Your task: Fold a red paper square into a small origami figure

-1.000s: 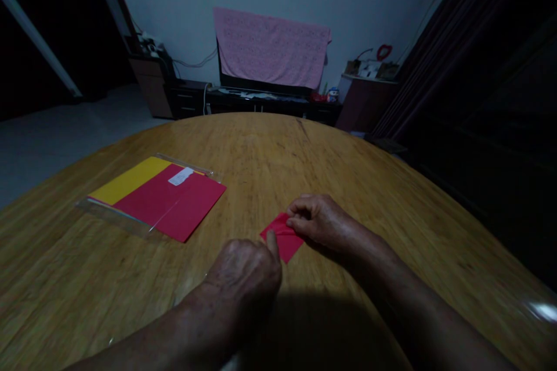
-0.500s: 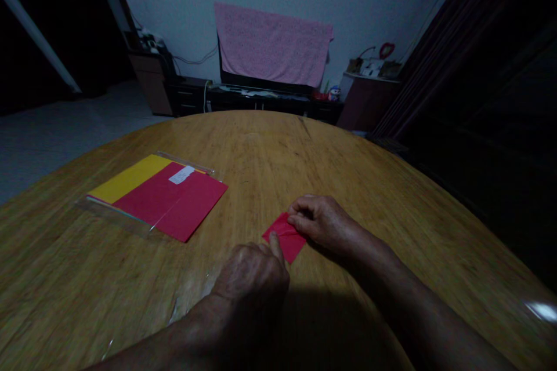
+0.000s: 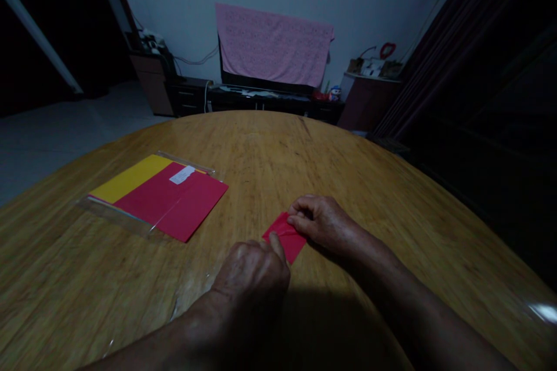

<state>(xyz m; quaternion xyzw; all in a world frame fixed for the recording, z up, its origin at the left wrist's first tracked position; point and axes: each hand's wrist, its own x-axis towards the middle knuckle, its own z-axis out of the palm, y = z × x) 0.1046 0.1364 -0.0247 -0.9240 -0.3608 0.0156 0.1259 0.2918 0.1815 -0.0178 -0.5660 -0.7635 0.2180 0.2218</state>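
A small folded piece of red paper (image 3: 288, 237) lies on the wooden table, its left end under my left hand (image 3: 251, 279). My left thumb and fingers press against that end. My right hand (image 3: 324, 223) pinches the upper right part of the paper between thumb and fingers, hiding its right corner. To the left, a clear plastic sleeve (image 3: 108, 213) holds a stack of red and yellow paper sheets (image 3: 156, 197), with a white label (image 3: 181, 174) near its top edge.
The round wooden table (image 3: 278, 145) curves away at the far edge. Beyond it stand a low dark cabinet (image 3: 261, 101), a screen under a pink cloth (image 3: 274, 44), and a side cabinet (image 3: 369, 103). Dark curtains (image 3: 452, 52) hang at the right.
My left hand has moved right and closed in on the red paper, and its fingers now press the paper's left end. The paper has turned slightly.
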